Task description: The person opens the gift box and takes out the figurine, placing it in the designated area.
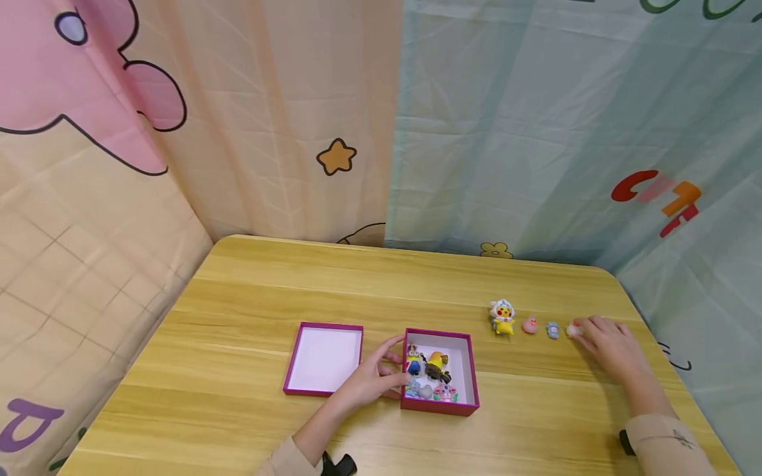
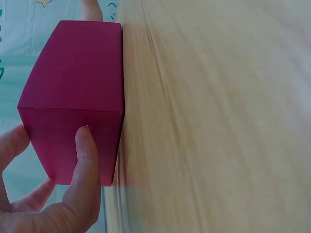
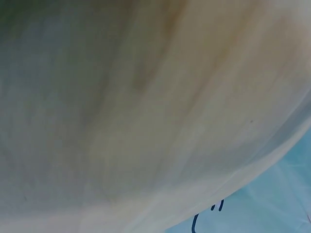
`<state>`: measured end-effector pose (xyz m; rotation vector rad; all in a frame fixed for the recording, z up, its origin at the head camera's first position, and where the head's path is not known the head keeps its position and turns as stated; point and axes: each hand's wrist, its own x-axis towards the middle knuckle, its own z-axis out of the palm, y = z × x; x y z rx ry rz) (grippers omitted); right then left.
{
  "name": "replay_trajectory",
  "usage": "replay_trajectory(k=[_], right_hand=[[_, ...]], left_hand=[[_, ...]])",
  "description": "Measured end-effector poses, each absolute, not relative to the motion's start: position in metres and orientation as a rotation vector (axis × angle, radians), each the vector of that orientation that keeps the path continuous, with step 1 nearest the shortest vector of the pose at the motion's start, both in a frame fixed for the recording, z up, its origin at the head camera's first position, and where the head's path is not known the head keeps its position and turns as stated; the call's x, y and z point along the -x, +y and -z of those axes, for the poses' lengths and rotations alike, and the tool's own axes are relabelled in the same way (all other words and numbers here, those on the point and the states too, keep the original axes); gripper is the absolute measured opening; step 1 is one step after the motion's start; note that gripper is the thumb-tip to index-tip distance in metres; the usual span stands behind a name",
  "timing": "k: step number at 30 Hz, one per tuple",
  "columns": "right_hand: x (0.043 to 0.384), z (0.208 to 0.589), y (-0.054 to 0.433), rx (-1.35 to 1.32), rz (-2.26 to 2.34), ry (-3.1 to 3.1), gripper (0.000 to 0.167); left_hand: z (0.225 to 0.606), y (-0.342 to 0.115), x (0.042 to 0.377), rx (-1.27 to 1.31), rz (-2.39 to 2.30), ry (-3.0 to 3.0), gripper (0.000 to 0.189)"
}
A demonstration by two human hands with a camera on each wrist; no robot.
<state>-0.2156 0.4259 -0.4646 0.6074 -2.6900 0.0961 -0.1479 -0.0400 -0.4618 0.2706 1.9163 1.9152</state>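
My left hand [image 1: 370, 381] rests against the left side of an open magenta box [image 1: 443, 408], its thumb [image 2: 86, 150] pressing the outer wall in the left wrist view. Inside lie a blue-and-red toy figure [image 1: 413, 363], a yellow-and-brown figure [image 1: 437, 360], a bluish-grey figure [image 1: 419, 390] and a pink one [image 1: 445, 393]. Far to the right, my right hand [image 1: 613, 344] pinches a small pale pink toy [image 1: 573, 330] at the table surface; the fingers partly cover it. The right wrist view shows only blurred pale cloth and curtain, not the hand.
The magenta-edged box lid [image 1: 326, 360] lies left of the box, white inside up. A yellow figure with a white hood [image 1: 503, 318], a pink duck-like toy [image 1: 530, 324] and a small blue toy [image 1: 553, 330] stand in a row on the wooden table [image 1: 238, 317]. Curtains hang behind.
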Motion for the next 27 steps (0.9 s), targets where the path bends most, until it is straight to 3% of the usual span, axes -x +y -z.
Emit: replay_trajectory(k=[11,27], right_hand=[[0.2162,0.4706,0.4272,-0.653,-0.13,-2.601,0.026],[0.2135,0.4707,0.4294,-0.627,-0.117,-2.585,0.041]], left_hand=[[0.4636,-0.0403,0.1484,-0.274,-1.909,1.925,0.069],[0.4643,-0.0408,0.1484,-0.274,-1.901,1.925,0.07]])
